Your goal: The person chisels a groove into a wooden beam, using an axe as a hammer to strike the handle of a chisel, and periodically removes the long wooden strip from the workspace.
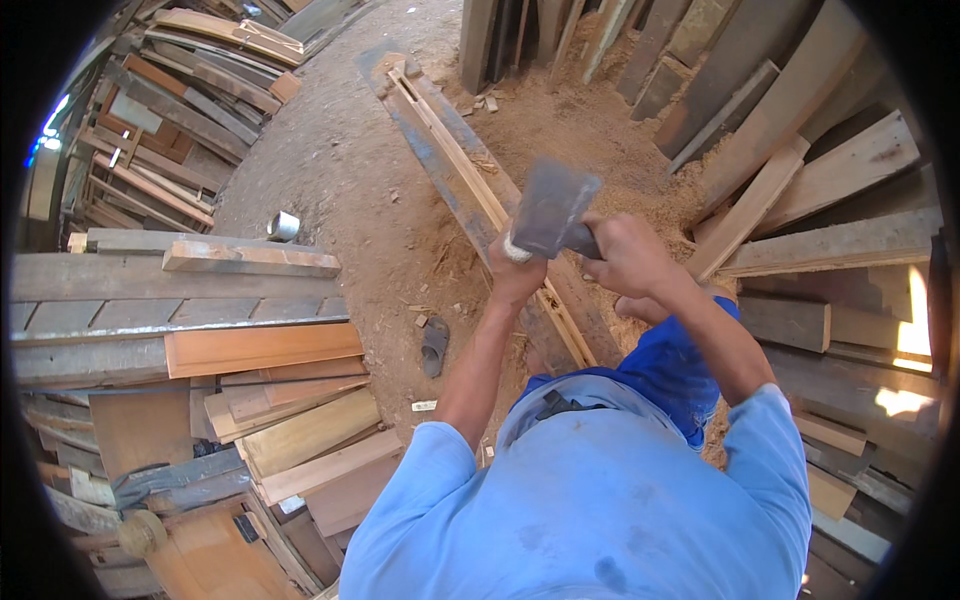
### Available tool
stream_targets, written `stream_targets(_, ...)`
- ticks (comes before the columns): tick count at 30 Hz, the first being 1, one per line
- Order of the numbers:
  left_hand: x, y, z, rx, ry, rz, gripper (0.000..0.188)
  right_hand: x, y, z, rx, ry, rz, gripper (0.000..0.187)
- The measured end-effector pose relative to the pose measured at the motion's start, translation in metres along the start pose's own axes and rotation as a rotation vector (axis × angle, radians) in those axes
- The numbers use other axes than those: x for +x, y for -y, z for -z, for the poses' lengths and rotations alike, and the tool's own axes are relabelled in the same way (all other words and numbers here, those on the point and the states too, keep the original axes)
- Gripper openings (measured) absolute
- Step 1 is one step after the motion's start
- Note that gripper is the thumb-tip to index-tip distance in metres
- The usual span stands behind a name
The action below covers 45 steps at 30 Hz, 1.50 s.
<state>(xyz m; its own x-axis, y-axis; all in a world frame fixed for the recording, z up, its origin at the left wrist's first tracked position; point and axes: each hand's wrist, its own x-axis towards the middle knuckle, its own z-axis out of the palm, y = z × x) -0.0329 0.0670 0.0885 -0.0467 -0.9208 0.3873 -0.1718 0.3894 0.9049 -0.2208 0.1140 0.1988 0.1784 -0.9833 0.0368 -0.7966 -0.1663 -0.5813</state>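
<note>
My right hand (632, 252) is wrapped round the handle of a dark, broad-headed mallet (556, 208). The mallet head is slightly blurred and hangs just over my left hand (518, 278). That left hand is closed round an upright tool, apparently a chisel (514, 249); only its pale, rounded butt shows, and the blade is hidden. Beneath my hands runs a long, narrow wooden piece (460, 163) with slots cut along it. It lies lengthwise on a worn plank bench (425, 150) with bluish patches. Wood chips sit on the bench beside the piece.
Stacked boards (265, 350) fill the left side, with a metal can (283, 226) near them. A dark sandal (434, 347) lies on the dirt floor (340, 150). Planks (730, 110) lean at the right, above sawdust (590, 140). My blue-trousered leg is beside the bench.
</note>
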Motion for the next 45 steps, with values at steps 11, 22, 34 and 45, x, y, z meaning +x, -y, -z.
stream_targets(11,0.052,0.118,-0.002,-0.074,-0.273,0.271,0.012,-0.081,-0.083,-0.159,0.722,-0.142,-0.171,0.018)
stream_targets(22,0.101,0.164,-0.003,0.111,-0.292,0.752,0.019,-0.087,-0.087,-0.148,0.741,-0.08,-0.168,0.023)
stream_targets(34,0.101,0.129,0.006,-0.297,-0.091,0.853,0.015,-0.102,-0.093,-0.154,0.847,-0.084,-0.263,0.018)
stream_targets(45,0.073,-0.028,0.031,-0.105,0.085,0.258,0.013,-0.086,-0.076,-0.099,0.977,-0.425,-0.296,0.049)
